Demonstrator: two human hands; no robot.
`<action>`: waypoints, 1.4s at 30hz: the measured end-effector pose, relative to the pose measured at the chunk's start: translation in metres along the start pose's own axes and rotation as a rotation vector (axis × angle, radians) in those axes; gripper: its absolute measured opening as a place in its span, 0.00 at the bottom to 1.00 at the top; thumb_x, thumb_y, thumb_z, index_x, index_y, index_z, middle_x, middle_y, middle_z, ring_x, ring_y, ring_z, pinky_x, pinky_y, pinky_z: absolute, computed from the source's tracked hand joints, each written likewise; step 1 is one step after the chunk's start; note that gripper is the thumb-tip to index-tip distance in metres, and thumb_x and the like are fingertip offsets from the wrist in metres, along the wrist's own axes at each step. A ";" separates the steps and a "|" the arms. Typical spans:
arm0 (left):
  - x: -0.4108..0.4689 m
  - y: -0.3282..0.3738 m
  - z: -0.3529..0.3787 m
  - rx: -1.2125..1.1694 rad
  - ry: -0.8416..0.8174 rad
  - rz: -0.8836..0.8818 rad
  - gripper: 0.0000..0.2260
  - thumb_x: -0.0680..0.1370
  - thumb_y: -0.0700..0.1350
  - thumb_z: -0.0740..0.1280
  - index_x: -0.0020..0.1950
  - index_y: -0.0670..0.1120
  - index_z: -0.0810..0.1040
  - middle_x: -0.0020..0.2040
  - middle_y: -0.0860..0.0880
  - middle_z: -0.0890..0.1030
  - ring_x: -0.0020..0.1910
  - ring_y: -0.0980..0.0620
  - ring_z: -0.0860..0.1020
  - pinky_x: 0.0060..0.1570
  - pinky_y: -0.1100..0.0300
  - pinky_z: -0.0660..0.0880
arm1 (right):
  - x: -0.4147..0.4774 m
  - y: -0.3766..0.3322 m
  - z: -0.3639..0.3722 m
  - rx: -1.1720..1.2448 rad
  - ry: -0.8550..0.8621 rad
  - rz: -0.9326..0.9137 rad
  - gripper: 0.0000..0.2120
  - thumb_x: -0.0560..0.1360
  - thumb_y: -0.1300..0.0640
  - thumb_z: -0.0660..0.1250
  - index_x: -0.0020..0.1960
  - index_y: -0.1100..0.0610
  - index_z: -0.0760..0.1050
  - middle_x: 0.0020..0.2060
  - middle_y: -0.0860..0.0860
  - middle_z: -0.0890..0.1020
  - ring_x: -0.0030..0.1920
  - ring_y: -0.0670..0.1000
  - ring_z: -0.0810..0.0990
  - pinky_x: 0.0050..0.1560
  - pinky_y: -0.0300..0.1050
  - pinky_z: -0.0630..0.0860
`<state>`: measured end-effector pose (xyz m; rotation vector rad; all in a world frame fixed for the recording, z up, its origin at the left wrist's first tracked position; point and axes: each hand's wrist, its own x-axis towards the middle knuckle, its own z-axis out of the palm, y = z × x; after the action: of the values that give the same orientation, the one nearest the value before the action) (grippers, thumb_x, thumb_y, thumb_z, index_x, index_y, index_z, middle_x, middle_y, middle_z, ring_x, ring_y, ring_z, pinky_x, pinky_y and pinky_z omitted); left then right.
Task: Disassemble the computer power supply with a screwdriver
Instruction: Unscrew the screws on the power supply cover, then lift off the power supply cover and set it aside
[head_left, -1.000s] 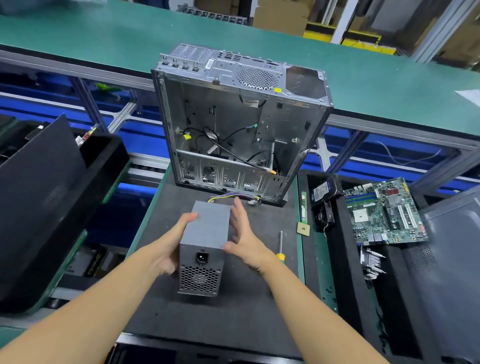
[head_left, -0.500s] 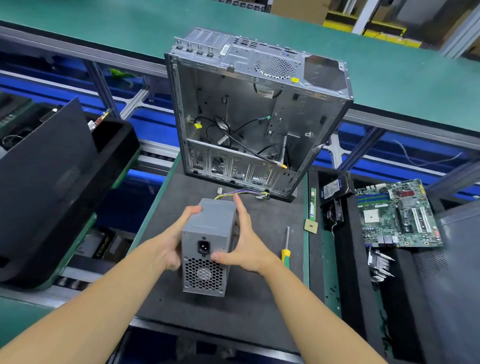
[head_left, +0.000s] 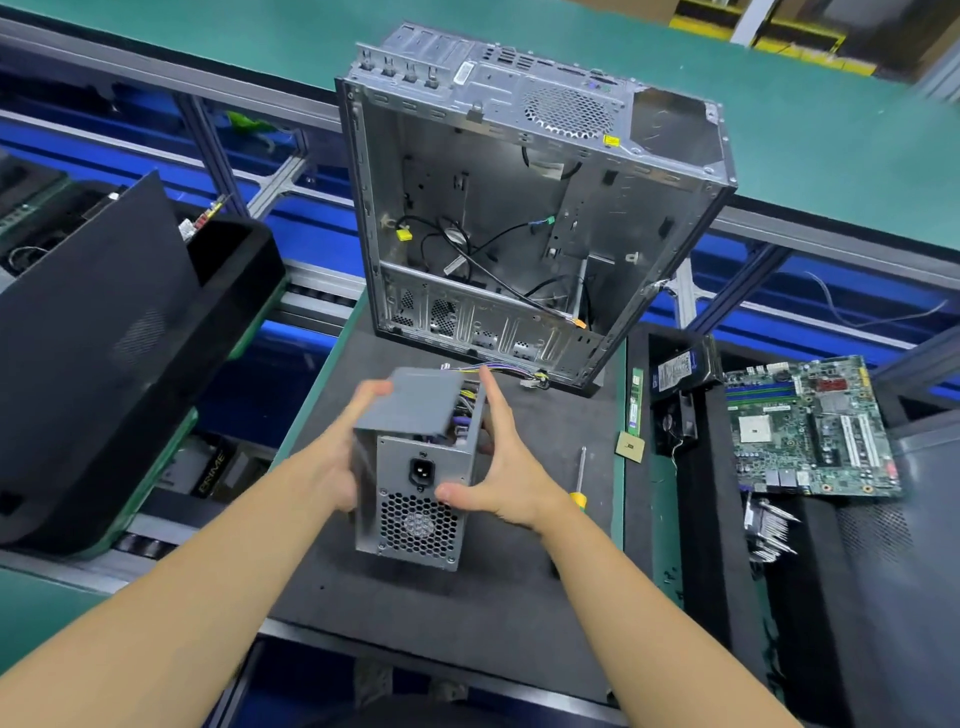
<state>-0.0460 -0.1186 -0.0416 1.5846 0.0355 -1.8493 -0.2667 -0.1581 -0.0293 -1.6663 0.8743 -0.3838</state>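
Grey sheet-metal box power supply sits at the centre of the dark foam mat on the green worktop, in front of the open bare-steel computer case. Whether its base touches the mat cannot be told.

Near face: matte grey, 1 black 3-pin socket above a honeycomb-punched fan grille. The folded grey sheet cover is tilted up on the right side; the gap shows yellow and purple wires and components inside. A wire bundle trails from the rear toward the case.

Left hand: fingers curled round the cover's left wall, thumb on its top edge. Right hand: thumb pressed on the near face beside the socket, fingers laid nearly straight along the right wall, so the box is pinched between them.

Screwdriver with thin steel shaft and yellow handle lies on the mat, just right of the right wrist, not held.

Right of the mat: 1 small square tan chip, 1 narrow green memory stick, 1 green motherboard on black foam.
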 end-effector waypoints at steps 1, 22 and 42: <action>0.002 0.006 -0.011 -0.062 0.025 0.047 0.28 0.55 0.67 0.75 0.42 0.47 0.81 0.43 0.43 0.84 0.39 0.43 0.81 0.41 0.54 0.76 | -0.003 0.000 -0.005 -0.012 -0.001 -0.017 0.61 0.63 0.51 0.81 0.76 0.31 0.40 0.76 0.33 0.49 0.74 0.34 0.58 0.69 0.34 0.65; -0.006 0.023 0.007 0.180 0.126 0.074 0.43 0.50 0.71 0.76 0.55 0.45 0.82 0.49 0.41 0.86 0.50 0.38 0.83 0.60 0.43 0.75 | -0.003 0.024 0.001 -0.026 0.174 0.004 0.52 0.60 0.43 0.81 0.75 0.32 0.54 0.78 0.44 0.51 0.79 0.46 0.49 0.77 0.59 0.55; -0.016 0.018 0.053 0.412 0.059 0.290 0.29 0.65 0.71 0.68 0.53 0.50 0.84 0.44 0.46 0.87 0.41 0.45 0.86 0.42 0.53 0.80 | -0.051 0.045 -0.026 0.629 0.043 0.270 0.52 0.67 0.52 0.77 0.77 0.32 0.46 0.79 0.43 0.50 0.77 0.48 0.56 0.77 0.56 0.53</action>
<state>-0.0815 -0.1482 -0.0067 1.8056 -0.5531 -1.6488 -0.3335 -0.1424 -0.0544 -0.9527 0.8818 -0.4515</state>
